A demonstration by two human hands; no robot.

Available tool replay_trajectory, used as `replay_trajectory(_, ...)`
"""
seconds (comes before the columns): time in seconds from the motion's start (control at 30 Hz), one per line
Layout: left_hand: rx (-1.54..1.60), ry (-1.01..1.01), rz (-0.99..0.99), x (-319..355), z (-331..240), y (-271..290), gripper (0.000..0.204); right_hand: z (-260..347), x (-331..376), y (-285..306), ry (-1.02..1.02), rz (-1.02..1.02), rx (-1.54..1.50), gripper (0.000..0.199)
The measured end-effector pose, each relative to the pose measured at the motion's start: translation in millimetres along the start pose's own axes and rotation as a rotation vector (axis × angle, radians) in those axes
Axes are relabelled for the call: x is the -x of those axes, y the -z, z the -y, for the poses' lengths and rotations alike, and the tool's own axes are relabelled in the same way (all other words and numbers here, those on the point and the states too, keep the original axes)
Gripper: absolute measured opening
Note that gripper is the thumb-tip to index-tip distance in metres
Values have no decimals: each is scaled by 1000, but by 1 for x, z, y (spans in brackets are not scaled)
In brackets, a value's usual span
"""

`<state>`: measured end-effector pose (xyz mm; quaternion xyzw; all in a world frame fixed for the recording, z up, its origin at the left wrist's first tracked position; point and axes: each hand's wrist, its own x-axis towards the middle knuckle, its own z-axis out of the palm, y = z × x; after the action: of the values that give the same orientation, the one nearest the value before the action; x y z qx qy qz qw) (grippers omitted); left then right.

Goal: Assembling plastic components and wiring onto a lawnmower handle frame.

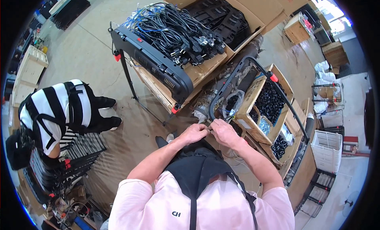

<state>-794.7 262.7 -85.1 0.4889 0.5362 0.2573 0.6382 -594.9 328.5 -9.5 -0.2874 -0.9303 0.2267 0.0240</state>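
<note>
In front of my body, my left hand [196,133] and my right hand [223,132] meet with fingers pinched together. Whatever lies between their fingertips is too small and covered to make out. Just beyond them is the near bend of a black tubular frame [220,96] with a red clip [273,77]. The frame leans across an open wooden box [248,124] holding many small black parts [270,96]. Beside my right hand, a clear plastic bag [238,102] and thin wires [229,118] lie at the box's near left edge.
A long black housing [148,65] on black legs stands ahead, beside a heap of black power cords [170,30]. Behind them, a cardboard box [273,6] holds black moulded parts [219,18]. At left, a co-worker [59,105] bends over stacked black frames [79,145]. A white crate [326,151] stands right.
</note>
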Motion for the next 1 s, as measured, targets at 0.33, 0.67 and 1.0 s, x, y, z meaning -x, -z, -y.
replay_trajectory(0.33,-32,99,-25,-5,12,-5,41,-1,69,-108,-946,-95,-410,43)
replay_trajectory(0.67,-229,-7,-12,-2,1,-6,37,-112,-7,-195,-1265,-44,-369,59)
replay_trajectory(1.0,140,68,-33,-7,47,-17,29,6,54,-164,-1248,-194,-1935,19)
